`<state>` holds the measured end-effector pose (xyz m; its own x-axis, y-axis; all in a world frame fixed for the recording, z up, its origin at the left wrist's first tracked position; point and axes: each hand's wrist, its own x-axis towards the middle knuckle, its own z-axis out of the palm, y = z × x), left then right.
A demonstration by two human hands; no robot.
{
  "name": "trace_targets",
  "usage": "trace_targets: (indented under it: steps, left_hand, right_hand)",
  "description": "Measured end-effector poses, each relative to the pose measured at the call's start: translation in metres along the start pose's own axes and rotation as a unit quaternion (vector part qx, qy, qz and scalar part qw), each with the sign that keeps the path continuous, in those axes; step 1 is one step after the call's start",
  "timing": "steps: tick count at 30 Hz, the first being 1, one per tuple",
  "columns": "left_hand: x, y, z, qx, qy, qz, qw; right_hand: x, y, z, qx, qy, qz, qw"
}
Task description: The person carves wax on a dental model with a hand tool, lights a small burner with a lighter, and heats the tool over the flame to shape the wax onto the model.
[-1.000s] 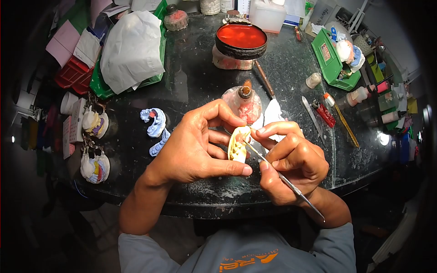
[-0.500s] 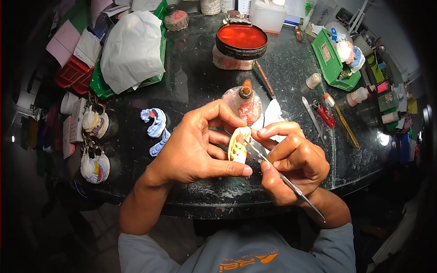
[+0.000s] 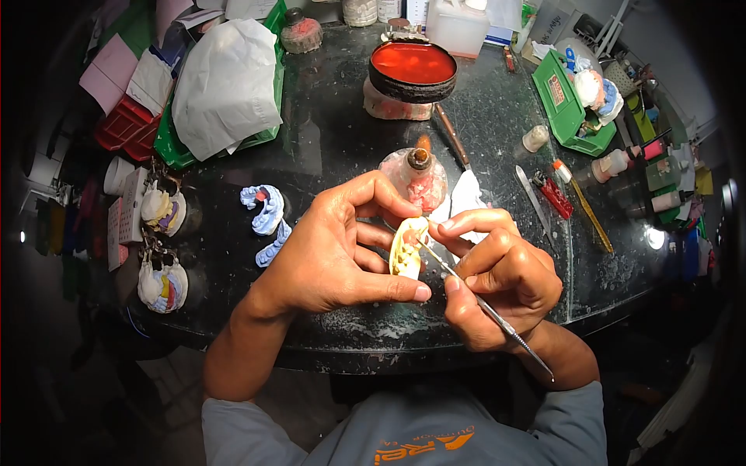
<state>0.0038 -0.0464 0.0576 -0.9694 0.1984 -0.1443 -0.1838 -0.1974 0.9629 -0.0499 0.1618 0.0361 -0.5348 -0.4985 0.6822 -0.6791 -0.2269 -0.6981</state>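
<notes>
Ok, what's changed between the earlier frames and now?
Nothing has clearly moved, and nothing was taken hold of or let go. The left hand still holds the yellowish dental cast; the right hand still holds the metal tool to it.

Desk [image 3: 326,147]: glossy, scratched, chalky-rough along near edge. Dental instrument [image 3: 498,318]: shiny metal, ribbed handle. Yellow dental cast [image 3: 404,255]: smooth, plaster-like. Pan [image 3: 413,94] toward far edge: rough, crusted side; glossy red filling [image 3: 413,62]. Blue dental cast [image 3: 270,211] nearer left edge: matt, plaster-like. Bin [image 3: 561,97] toward right edge: smooth green plastic. Shirt [image 3: 404,419]: matt cloth.
</notes>
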Motion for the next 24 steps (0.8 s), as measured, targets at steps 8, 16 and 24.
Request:
trace_targets:
  steps: [8, 16, 24]
  left_hand:
    - [0.0001, -0.0002, 0.0002, -0.005, -0.001, 0.002, 1.0]
    - [0.0012, 0.0017, -0.0042, -0.075, -0.016, -0.045, 0.996]
    - [0.0025, 0.0012, -0.0066, -0.116, -0.028, -0.066, 0.991]
  right_hand:
    - [0.0009, -0.0004, 0.0006, 0.002, 0.001, -0.004, 1.0]
    - [-0.0015, 0.0001, 0.0013, 0.032, 0.061, 0.016, 0.997]
    - [-0.0007, 0.0014, 0.0028, 0.022, 0.086, 0.026, 0.996]
